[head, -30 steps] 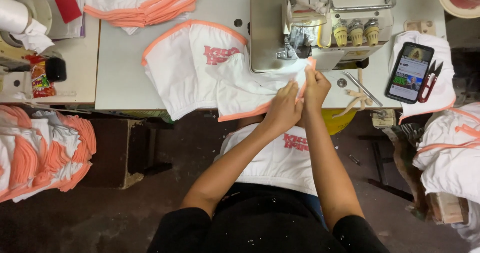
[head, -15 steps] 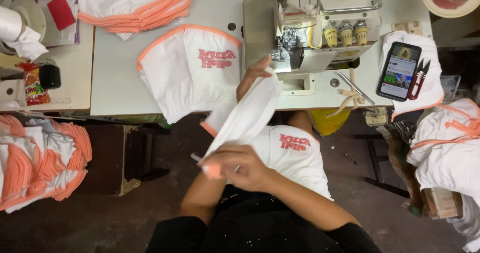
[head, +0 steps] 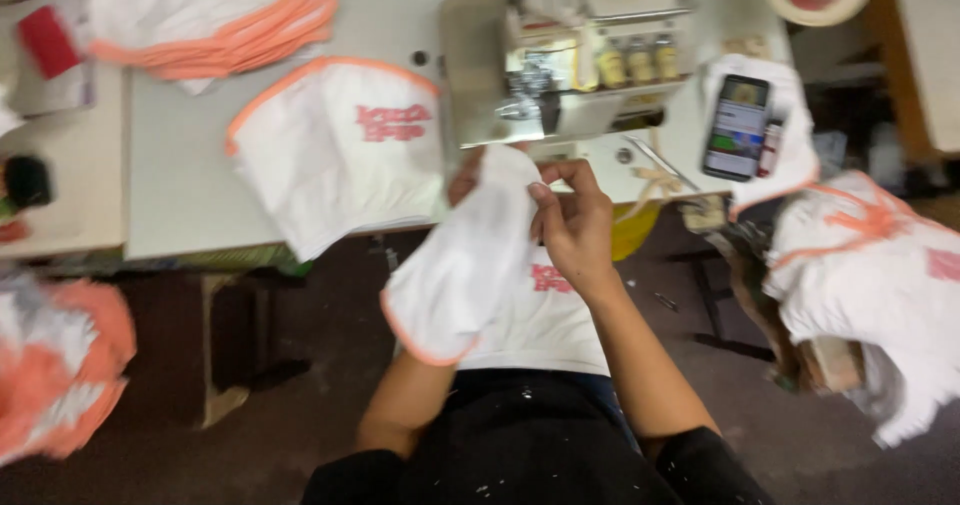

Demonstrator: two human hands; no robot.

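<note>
Frame centre: white cloth piece with orange trim (head: 465,265) hangs below the bench (head: 180,185) edge, long axis upper right to lower left. Left hand (head: 466,173) mostly hidden behind its top, grip unclear. Right hand (head: 572,220) pinches its upper right edge, just under the sewing machine (head: 570,60).

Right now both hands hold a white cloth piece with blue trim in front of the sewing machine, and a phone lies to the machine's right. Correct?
Not quite: the head view shows orange trim, not blue, on the cloth piece. Otherwise right: the left hand and right hand hold it before the sewing machine, with the phone to its right.
</note>
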